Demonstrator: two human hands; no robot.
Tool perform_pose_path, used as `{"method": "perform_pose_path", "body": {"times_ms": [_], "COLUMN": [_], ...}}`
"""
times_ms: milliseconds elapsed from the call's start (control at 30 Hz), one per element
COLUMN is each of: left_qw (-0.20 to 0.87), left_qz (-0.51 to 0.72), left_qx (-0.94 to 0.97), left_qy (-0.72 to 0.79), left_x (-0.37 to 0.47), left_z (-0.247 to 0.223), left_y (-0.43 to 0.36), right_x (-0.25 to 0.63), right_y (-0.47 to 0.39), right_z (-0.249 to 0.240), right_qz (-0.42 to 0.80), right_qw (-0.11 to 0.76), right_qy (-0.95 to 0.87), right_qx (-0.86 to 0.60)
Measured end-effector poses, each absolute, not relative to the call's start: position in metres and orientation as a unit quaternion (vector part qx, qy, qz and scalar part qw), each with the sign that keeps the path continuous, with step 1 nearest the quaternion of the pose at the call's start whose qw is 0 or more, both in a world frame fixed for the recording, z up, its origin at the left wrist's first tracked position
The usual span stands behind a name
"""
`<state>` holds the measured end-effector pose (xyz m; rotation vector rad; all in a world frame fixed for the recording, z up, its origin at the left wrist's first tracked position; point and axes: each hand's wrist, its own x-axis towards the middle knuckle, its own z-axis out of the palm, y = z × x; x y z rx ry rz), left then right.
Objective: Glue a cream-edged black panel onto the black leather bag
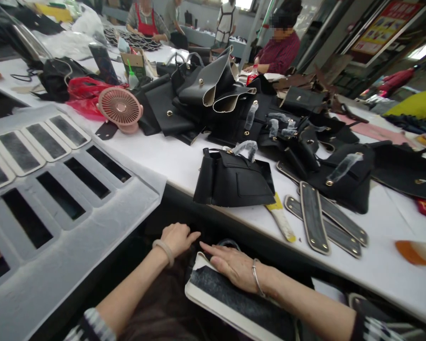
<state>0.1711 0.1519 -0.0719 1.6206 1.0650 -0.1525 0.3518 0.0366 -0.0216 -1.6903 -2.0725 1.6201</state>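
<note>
On my lap lies a black bag piece (218, 286) with a whitish border, tilted, its lower part running out of view. My right hand (232, 267) rests flat across its upper edge, fingers stretched toward the left. A clear curved strip (229, 244) shows just beyond those fingers. My left hand (177, 239) is to the left of the piece, apart from it, over the dark gap by the table. Its thumb side points right with digits extended; the other fingers are partly hidden, and I see nothing held in it.
A black handbag (234, 182) stands at the table edge before me, a yellow-and-white tool (282, 218) beside it. Black straps (314, 218) lie to the right. Behind are piled bags (199, 94) and a pink fan (120, 106). At left, a grey sheet (102, 213) carries pale-bordered panels. Several people work farther back.
</note>
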Motion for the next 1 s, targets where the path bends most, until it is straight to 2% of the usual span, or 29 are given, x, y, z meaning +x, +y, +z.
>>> {"method": "perform_pose_path", "body": {"times_ms": [167,367,467,567,1000], "left_qw": [0.543,0.516,0.500,0.486,0.395], "left_qz": [-0.121,-0.213,-0.237,-0.254,-0.261], "left_qx": [0.775,0.808,0.816,0.822,0.866], "left_qy": [0.299,0.191,0.167,0.153,0.160], "left_x": [0.187,0.209,0.214,0.217,0.222], "left_z": [-0.022,-0.006,-0.004,-0.002,-0.006], "left_y": [0.162,0.161,0.163,0.164,0.157], "right_x": [0.377,0.419,0.436,0.439,0.382], "right_y": [0.012,-0.023,-0.037,-0.040,0.011], "right_z": [-0.013,0.006,0.009,0.008,-0.006], "right_qz": [0.534,0.569,0.605,0.589,0.559], "right_qw": [0.024,-0.031,-0.020,-0.030,-0.004], "right_qy": [-0.645,-0.581,-0.558,-0.551,-0.591], "right_qx": [-0.546,-0.582,-0.568,-0.591,-0.581]}}
